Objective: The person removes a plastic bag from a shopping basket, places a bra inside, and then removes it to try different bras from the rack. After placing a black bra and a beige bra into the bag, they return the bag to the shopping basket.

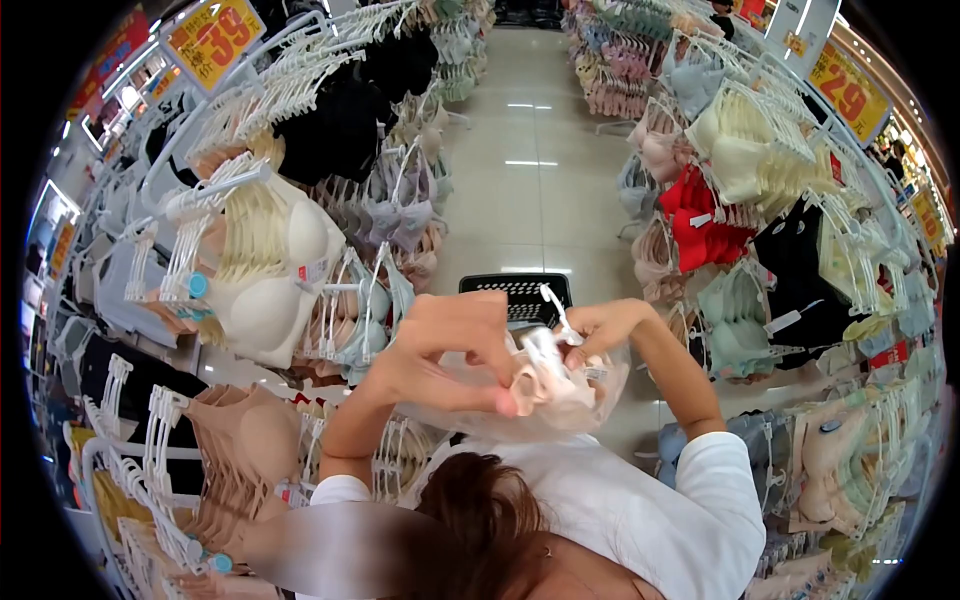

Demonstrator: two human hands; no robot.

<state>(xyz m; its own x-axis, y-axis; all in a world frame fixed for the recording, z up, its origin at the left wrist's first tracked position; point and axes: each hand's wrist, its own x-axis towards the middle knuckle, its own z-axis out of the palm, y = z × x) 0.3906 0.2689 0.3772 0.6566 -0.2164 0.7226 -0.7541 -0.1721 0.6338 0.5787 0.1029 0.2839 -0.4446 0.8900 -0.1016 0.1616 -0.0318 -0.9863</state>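
In the middle of the head view my left hand [445, 350] is closed on a bunched light pink garment [540, 385], its fingers bent at the garment's left side. My right hand [600, 328] pinches a white hanger [562, 318] at the garment's upper right, the hook pointing up. Around and beneath the garment hangs a clear plastic bag [600, 400]. A small white tag lies at the garment's right side. How far the garment is inside the bag I cannot make out.
A black basket [515, 290] stands just beyond my hands in the tiled aisle [500, 200]. Racks of hanging bras line both sides, with white ones [270, 260] at left and red ones [700, 220] at right. Price signs [215, 42] stand above the racks.
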